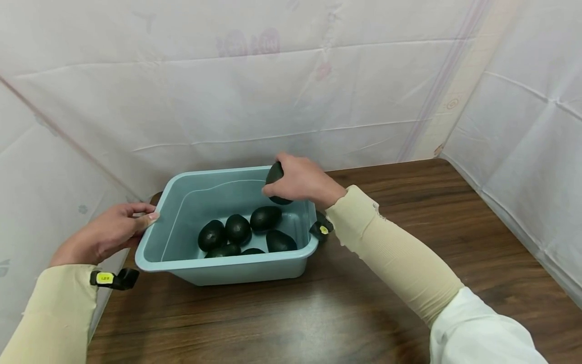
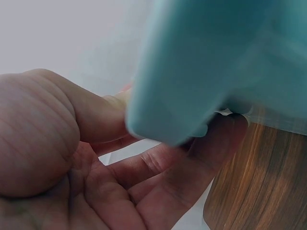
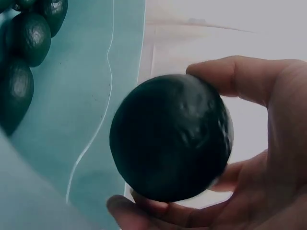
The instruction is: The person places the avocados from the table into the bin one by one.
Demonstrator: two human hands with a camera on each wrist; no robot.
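On the dark wood-grain table (image 1: 282, 313), my left hand (image 1: 106, 235) pinches the near-left rim of the smooth teal plastic tub (image 1: 218, 263), steadying it. Further in, my right hand (image 1: 302, 181) curls round a dark, pebbly, rounded avocado (image 3: 170, 139), held above the tub's far corner; six more (image 1: 238, 228) lie heaped inside.

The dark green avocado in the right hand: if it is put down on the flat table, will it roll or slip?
The dark green, bumpy-skinned avocado looks rounded, so it would probably roll on the brown wooden table. Its pebbled skin likely helps grip: the right hand holds it with fingers curled around it. It keeps its shape there, so it seems firm.
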